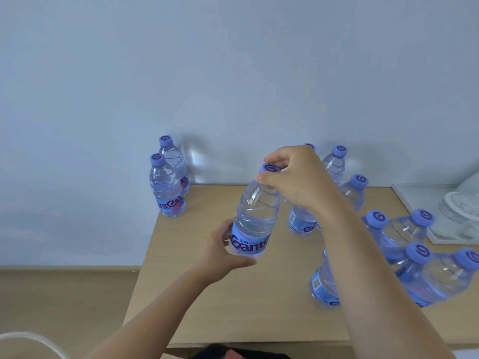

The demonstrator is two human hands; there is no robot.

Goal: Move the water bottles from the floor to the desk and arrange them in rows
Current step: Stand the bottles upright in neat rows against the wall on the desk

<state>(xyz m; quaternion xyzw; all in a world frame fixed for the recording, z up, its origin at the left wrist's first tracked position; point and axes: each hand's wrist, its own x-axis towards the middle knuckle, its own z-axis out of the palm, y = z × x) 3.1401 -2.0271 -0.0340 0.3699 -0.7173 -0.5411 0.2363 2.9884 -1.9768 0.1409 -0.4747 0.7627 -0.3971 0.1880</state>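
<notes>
Clear ribbed plastic w/ a blue label and a round blue-violet cap: that's the water bottle [255, 216] I've got in both hands, held above the middle of the desk [233, 301]. My left hand [223, 252] curls round its base, at the label band, fingers wrapped behind and thumb under. My right hand [293, 177] comes over from 3 o'clock and pinches the cap [269, 168] w/ curled fingertips. Long axis runs near upright, cap end tipped a bit toward 1 o'clock, base toward me; can't tell if the base touches the wood.

Desk top is pale, matte wood grain, rectangular, straight edges. At 10 o'clock, by the wall [181, 73], two upright bottles [167, 187] stand just beside each other, one behind the other, caps up. At 1–2 o'clock, more upright bottles [355, 190], partly hidden by my right wrist. At 3–4 o'clock, a tight cluster of bottles [420, 257], smooth shoulders and swirl-marked caps, distorted by the lens so they seem to lean outward. One more bottle [324, 283] stands just beside my right forearm, top hidden.

White tray [420, 203] at 3 o'clock, sth pale and round on it, too blurred to ID.
</notes>
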